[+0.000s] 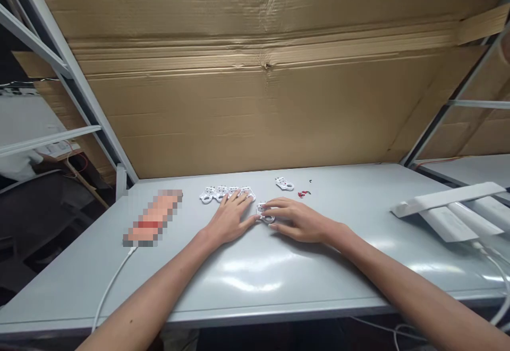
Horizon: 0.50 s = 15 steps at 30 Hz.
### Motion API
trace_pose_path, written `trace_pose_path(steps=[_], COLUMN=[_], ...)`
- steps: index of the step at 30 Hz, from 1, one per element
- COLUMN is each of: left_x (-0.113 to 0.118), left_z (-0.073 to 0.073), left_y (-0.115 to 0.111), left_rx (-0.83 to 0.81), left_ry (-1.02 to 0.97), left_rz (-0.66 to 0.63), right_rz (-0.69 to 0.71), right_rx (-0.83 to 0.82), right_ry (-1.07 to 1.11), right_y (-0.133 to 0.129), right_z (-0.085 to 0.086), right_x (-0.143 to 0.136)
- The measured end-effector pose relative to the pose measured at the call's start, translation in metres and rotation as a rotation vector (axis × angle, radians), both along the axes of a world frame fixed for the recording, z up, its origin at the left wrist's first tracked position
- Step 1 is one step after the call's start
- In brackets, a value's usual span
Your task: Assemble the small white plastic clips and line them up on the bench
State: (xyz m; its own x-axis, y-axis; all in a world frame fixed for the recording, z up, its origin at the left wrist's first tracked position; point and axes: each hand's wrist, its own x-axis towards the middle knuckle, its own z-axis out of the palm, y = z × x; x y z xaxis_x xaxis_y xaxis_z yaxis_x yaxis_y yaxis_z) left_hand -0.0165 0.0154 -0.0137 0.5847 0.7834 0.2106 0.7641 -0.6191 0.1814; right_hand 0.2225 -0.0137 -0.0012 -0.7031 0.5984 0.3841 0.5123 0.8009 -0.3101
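Several small white plastic pieces, each with a ring-shaped end and dark marks, lie in a row (207,195) on the grey table. My left hand (231,218) lies palm down with its fingers stretched over the right part of this row, partly covering it. Its thumb reaches toward another white ring-ended piece (268,219) and seems to touch its left side. From the right, my right hand (297,219) has its fingers and thumb curled round that piece on the tabletop, hiding part of it. One more white piece (285,183) lies farther back, apart from the row.
Small red bits (303,194) and a tiny dark bit (311,181) lie beyond my right hand. A pixelated phone-shaped object (153,218) with a white cable (113,282) is on the left. Long white objects (450,213) sit at the right. A cardboard wall (255,122) backs the table.
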Motion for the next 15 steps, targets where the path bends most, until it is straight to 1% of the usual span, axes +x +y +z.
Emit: trace_pose_path(steps=[3, 7, 11, 15], left_x=[0.001, 0.002, 0.002, 0.001], left_z=[0.001, 0.001, 0.002, 0.001], left_y=[-0.001, -0.001, -0.001, 0.000], left_rx=[-0.071, -0.089, -0.098, -0.111], left_ry=[0.035, 0.065, 0.083, 0.059], left_rz=[0.008, 0.023, 0.029, 0.028], right_rz=[-0.068, -0.154, -0.190, -0.208], right_rx=[0.029, 0.064, 0.079, 0.059], right_ry=[-0.034, -0.049, -0.043, -0.070], right_y=[0.005, 0.016, 0.027, 0.036], right_z=[-0.006, -0.016, -0.022, -0.022], right_x=[0.004, 0.006, 0.002, -0.001])
